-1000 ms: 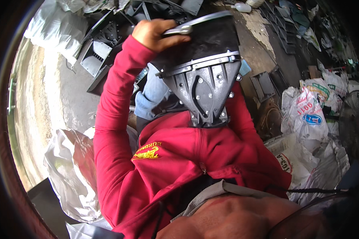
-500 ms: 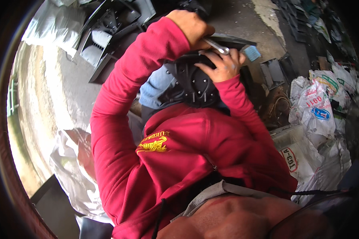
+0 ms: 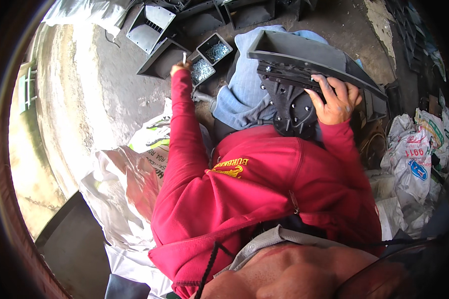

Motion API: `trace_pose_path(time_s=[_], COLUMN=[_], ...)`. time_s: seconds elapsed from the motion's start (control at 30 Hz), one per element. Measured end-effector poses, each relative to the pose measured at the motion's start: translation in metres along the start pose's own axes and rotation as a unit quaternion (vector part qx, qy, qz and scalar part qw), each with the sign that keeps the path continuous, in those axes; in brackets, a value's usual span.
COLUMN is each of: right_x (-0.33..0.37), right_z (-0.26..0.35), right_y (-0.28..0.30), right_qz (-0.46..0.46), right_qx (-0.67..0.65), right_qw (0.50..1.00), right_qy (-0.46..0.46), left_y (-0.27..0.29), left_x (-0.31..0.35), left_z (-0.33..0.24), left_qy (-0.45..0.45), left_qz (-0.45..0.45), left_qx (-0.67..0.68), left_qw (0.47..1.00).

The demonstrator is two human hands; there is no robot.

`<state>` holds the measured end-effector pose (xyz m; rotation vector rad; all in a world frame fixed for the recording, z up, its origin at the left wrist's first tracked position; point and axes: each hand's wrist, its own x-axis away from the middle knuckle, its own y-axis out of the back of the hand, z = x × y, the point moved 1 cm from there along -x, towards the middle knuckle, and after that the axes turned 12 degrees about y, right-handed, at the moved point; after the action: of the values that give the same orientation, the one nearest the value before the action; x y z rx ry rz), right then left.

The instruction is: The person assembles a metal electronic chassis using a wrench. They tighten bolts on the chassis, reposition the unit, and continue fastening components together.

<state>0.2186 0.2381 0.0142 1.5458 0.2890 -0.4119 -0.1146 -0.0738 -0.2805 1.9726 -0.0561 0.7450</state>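
Floor (image 3: 107,70) bears two hardware trays (image 3: 223,57), left fingers (image 3: 180,66) gripping one tool (image 3: 184,57), right fingers (image 3: 328,89) spread.

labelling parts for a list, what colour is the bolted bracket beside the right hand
The bolted bracket is black; it shows best in the head view.

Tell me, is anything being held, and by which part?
Left hand: a slim silvery tool, one end protruding; gripped part hidden. Right hand: fingers on the black assembly, along its bolted edge; whether gripping, unclear.
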Motion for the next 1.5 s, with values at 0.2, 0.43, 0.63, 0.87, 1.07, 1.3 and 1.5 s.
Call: trace_pose_path(time_s=[0.2,0.43,0.63,0.87,1.07,1.3,1.5], right_x=[-0.008,-0.006,-0.004,0.0,-0.01,0.002,0.007], right_z=[-0.008,-0.008,-0.005,-0.01,0.006,-0.003,0.004], right_y=[0.005,-0.002,-0.002,-0.002,-0.021,-0.016,-0.022], right_qz=[0.038,-0.006,0.004,0.004,-0.058,-0.061,-0.095], right_qx=[-0.012,0.0,0.034,0.008,-0.003,-0.017,-0.018], right_qw=[0.996,1.0,0.999,0.999,0.997,0.997,0.995], right_qy=[0.083,0.03,0.022,0.031,0.054,0.039,0.007], left_y=[-0.084,-0.15,-0.132,-0.126,-0.068,0.068,0.079], left_x=[-0.005,-0.072,-0.052,-0.062,-0.08,0.172,0.345], left_z=[0.013,0.053,0.033,0.052,0.067,-0.048,-0.106], left_qy=[0.051,0.081,0.084,0.094,0.09,-0.238,-0.524], left_qz=[0.053,0.083,0.083,0.053,0.072,0.253,0.205], left_qx=[-0.211,-0.211,-0.172,0.017,0.259,0.524,0.323], left_qw=[0.975,0.971,0.978,0.994,0.959,0.778,0.761])
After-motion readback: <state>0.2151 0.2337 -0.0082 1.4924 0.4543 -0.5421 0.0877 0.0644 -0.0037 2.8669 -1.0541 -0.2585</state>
